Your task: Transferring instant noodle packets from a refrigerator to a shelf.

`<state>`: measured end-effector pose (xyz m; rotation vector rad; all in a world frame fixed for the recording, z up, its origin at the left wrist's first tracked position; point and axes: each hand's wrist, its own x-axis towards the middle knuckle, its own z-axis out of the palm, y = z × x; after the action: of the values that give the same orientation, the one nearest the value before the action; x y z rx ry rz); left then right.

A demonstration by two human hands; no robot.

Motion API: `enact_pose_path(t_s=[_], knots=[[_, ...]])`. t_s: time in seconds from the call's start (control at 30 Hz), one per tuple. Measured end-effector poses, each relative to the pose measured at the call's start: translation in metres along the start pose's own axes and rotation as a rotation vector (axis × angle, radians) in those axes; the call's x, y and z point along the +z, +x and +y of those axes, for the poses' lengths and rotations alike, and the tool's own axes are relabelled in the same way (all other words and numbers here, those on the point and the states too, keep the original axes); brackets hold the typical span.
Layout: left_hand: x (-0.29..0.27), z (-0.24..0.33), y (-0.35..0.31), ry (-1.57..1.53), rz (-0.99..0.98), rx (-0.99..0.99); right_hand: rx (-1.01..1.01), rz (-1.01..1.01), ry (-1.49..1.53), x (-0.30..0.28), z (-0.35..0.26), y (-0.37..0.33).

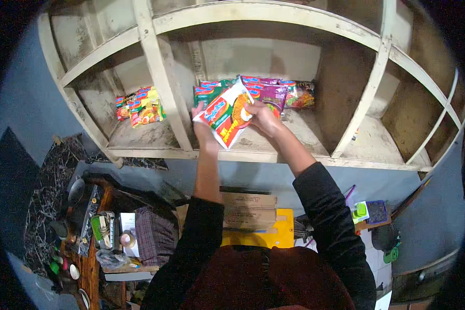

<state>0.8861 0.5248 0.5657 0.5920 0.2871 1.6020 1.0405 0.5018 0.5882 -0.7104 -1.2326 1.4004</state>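
Note:
A white, red and green instant noodle packet (223,114) is held tilted between my two hands, in front of the middle compartment of a cream wooden shelf (263,154). My left hand (203,127) grips its lower left edge, with most of the fingers hidden behind it. On the right edge, my right hand (264,118) is closed with the thumb on the packet's front. Just behind stand green noodle packets (205,92), purple noodle packets (272,95) and a dark noodle packet (300,94), partly covered by the held one and my right hand.
Yellow and red noodle packets (145,107) lean in the left compartment, past an upright post (163,72). Below the shelf are cardboard (248,209), a yellow panel (285,227), a folded checked cloth (154,235) and a tape roll (127,238). A blue basket (377,212) sits at lower right.

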Motion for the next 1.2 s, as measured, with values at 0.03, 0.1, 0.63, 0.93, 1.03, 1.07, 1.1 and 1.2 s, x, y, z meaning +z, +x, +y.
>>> enact_pose_path(t_s=[0.03,0.1,0.63,0.93,1.03,1.07,1.1,1.2], knots=[[0.003,-0.001,-0.013,0.001,-0.049,0.088,-0.041,-0.001,-0.058,0.001,-0.002,-0.009],[0.009,-0.003,-0.051,0.104,-0.024,0.226,-0.248,0.028,-0.065,0.000,-0.004,-0.040],[0.248,-0.320,-0.182,0.787,-0.585,0.318,-0.275,0.859,-0.831,-0.283,-0.165,-0.321],[0.267,-0.410,-0.126,1.268,-0.353,0.339,-0.014,0.822,-0.511,-0.411,-0.149,-0.203],[0.264,-0.407,-0.118,1.400,-0.265,0.475,0.025,0.788,-0.574,-0.427,-0.140,-0.179],[0.263,-0.406,-0.118,1.471,-0.220,0.461,-0.073,0.838,-0.602,-0.430,-0.138,-0.175],[0.264,-0.403,-0.116,1.408,-0.271,0.379,-0.174,0.913,-0.633,-0.429,-0.133,-0.172],[0.267,-0.398,-0.118,1.413,-0.222,0.311,-0.318,0.869,-0.939,-0.420,-0.127,-0.171]])
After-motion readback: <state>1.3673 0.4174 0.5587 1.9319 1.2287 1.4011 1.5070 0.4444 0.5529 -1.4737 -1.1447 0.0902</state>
